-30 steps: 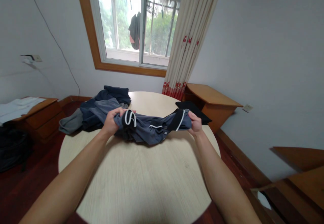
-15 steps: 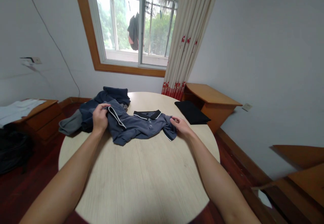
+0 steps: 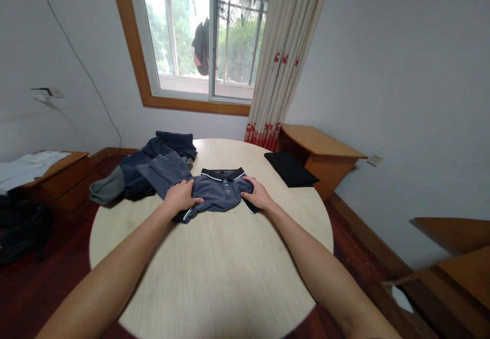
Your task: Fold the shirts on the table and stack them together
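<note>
A dark grey-blue polo shirt (image 3: 218, 193) with a black, white-edged collar lies bunched on the round pale table (image 3: 225, 262), its collar toward the window. My left hand (image 3: 182, 196) grips the shirt's left side, thumb pointing in toward the middle, with a white-trimmed sleeve edge beneath it. On the right side of the shirt, below the collar's end, my right hand (image 3: 256, 193) is closed on the shoulder cloth. The other white-trimmed sleeve sticks out under that hand. Part of the shirt's cloth is hidden under both hands.
A heap of dark blue clothes (image 3: 141, 168) with a grey piece (image 3: 107, 186) covers the table's back left. Folded black cloth (image 3: 291, 169) lies at the back right. Beyond are a wooden desk (image 3: 321, 142), a curtain (image 3: 283, 63) and a cabinet with papers (image 3: 72, 180).
My left hand has moved right and down, bringing the raised sleeve down onto the shirt. My right hand has shifted slightly left, and the shirt is bunched narrower between them.
</note>
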### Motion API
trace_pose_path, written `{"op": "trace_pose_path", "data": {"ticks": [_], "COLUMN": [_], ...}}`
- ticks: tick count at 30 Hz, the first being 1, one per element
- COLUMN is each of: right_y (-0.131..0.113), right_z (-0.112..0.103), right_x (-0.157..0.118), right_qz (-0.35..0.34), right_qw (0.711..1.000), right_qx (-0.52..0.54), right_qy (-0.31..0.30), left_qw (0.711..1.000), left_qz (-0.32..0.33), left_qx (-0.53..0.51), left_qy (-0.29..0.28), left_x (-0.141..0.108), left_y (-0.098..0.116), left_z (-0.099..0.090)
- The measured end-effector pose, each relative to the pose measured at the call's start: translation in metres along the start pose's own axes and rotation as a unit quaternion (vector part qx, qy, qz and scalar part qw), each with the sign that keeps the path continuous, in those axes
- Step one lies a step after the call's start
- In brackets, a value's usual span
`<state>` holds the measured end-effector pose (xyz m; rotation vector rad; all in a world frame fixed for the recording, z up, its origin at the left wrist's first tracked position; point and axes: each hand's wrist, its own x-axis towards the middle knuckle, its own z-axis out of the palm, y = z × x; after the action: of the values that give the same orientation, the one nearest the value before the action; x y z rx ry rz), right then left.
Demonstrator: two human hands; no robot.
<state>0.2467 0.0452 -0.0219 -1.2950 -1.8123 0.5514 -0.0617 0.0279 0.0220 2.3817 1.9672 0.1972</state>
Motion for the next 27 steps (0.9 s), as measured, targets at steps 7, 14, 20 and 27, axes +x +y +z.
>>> {"op": "trace_pose_path", "data": {"ticks": [7,14,20,27], "right_y": [-0.013,-0.022,-0.038,-0.07], "right_z": [-0.04,-0.08,-0.09,-0.177], "right_x": [0.004,0.0,-0.008,-0.009], "right_qz": [-0.013,-0.022,0.008,-0.144], "right_qw": [0.989,0.946,0.936,0.915], "right_qx": [0.09,0.242,0.268,0.218], "right_qy": [0.113,0.215,0.226,0.308], "left_qw": [0.99,0.785,0.921,0.903], "left_qz": [0.096,0.255,0.169,0.28], "left_qx": [-0.097,-0.479,-0.333,-0.32], "left_qy": [-0.045,-0.299,-0.109,0.063], "left_x": [-0.006,-0.023,-0.02,-0.051], "left_y": [0.013,0.015,-0.009,-0.023], "left_z": [-0.006,-0.035,-0.056,-0.156]}}
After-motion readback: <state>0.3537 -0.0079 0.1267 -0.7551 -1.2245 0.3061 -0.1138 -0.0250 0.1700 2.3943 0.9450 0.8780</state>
